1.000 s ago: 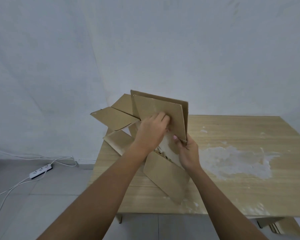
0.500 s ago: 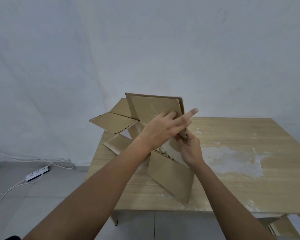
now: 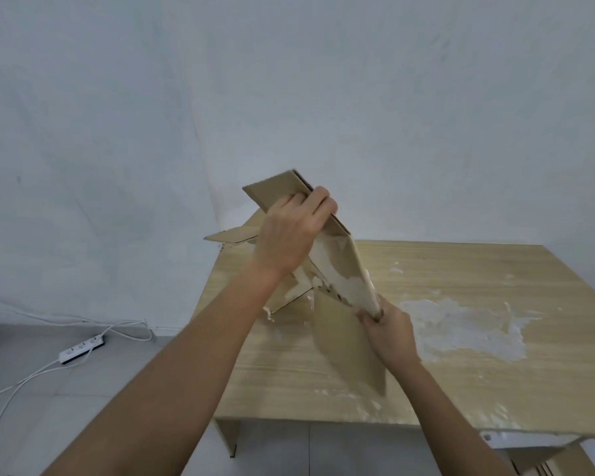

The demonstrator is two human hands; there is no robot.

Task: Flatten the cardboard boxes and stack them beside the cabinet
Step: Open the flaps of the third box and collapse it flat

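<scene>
A brown cardboard box (image 3: 344, 269), collapsed nearly flat with its flaps splayed out, stands tilted over the left part of a wooden table (image 3: 478, 383). My left hand (image 3: 289, 235) clamps its upper edge, fingers wrapped over the top. My right hand (image 3: 389, 324) pinches the lower right corner of the folded panel. One long flap (image 3: 351, 348) hangs down to the tabletop. Another flap (image 3: 231, 235) sticks out left past the table edge. White torn patches show on the panel's inner face.
A large white stain (image 3: 461, 328) covers the middle of the tabletop. A white power strip (image 3: 81, 348) with its cable lies on the grey tiled floor at left. More cardboard (image 3: 543, 462) shows under the table at bottom right. A white wall stands behind.
The box has been squeezed from a partly open shape into a near-flat fold and tilted right. My left hand moved up to the top edge; my right hand dropped to the lower corner.
</scene>
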